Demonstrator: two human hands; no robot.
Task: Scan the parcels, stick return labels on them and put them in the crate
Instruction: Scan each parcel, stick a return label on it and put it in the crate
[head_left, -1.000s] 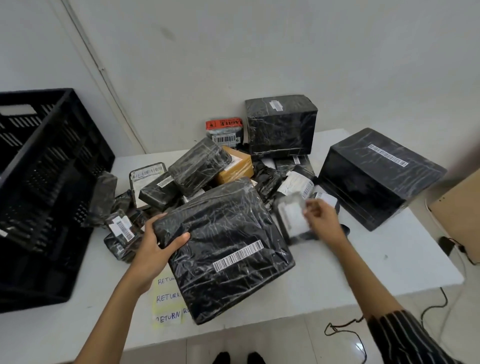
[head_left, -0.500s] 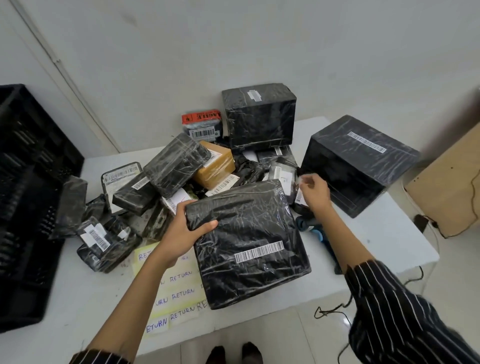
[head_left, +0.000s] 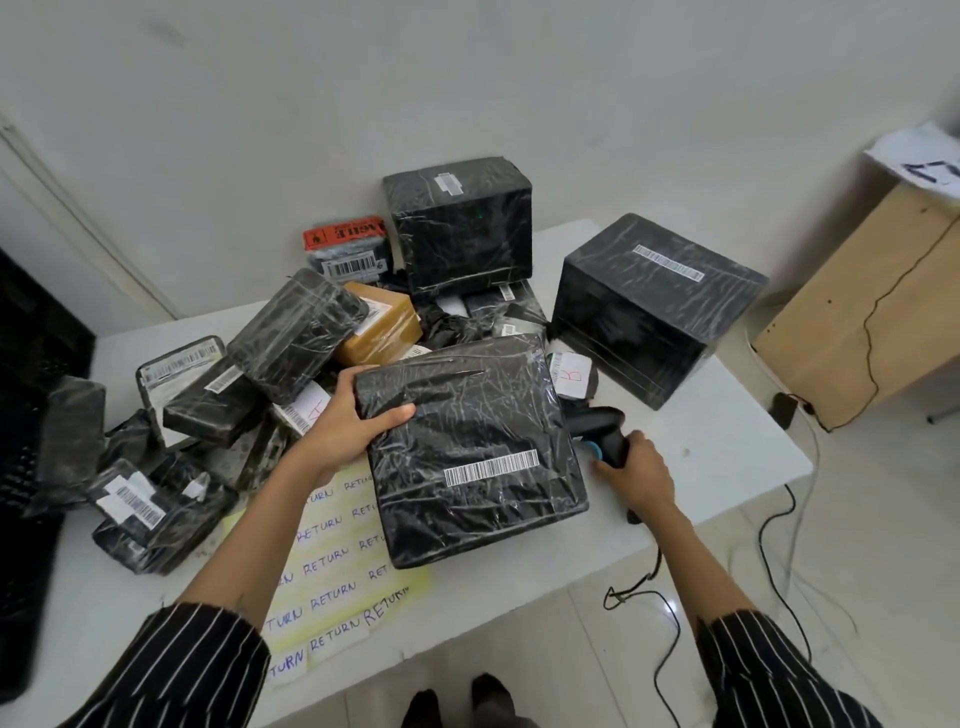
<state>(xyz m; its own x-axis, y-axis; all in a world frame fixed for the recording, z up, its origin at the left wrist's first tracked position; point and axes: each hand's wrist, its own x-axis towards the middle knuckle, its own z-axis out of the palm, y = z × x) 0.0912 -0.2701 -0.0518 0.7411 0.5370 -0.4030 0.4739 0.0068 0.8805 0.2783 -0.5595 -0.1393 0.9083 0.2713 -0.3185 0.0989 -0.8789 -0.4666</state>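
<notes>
A large flat black parcel (head_left: 467, 447) wrapped in film lies in the middle of the white table (head_left: 717, 457), its barcode sticker facing up. My left hand (head_left: 358, 421) grips the parcel's far left corner. My right hand (head_left: 636, 475) is closed around the handle of a black barcode scanner (head_left: 602, 431) just right of the parcel. A yellow sheet of handwritten RETURN labels (head_left: 337, 561) lies partly under the parcel. The black crate (head_left: 31, 415) stands at the left edge, mostly out of view.
Several black-wrapped parcels are piled at the left and back, with a brown box (head_left: 379, 332) and an orange-taped packet (head_left: 348, 249). Two big black boxes (head_left: 649, 306) stand at the back right. A wooden cabinet (head_left: 857, 312) and cables (head_left: 779, 519) are to the right.
My right hand let go of the small packet at the back and came down onto the scanner's handle. My left hand kept its grip on the large parcel, which shifted right.
</notes>
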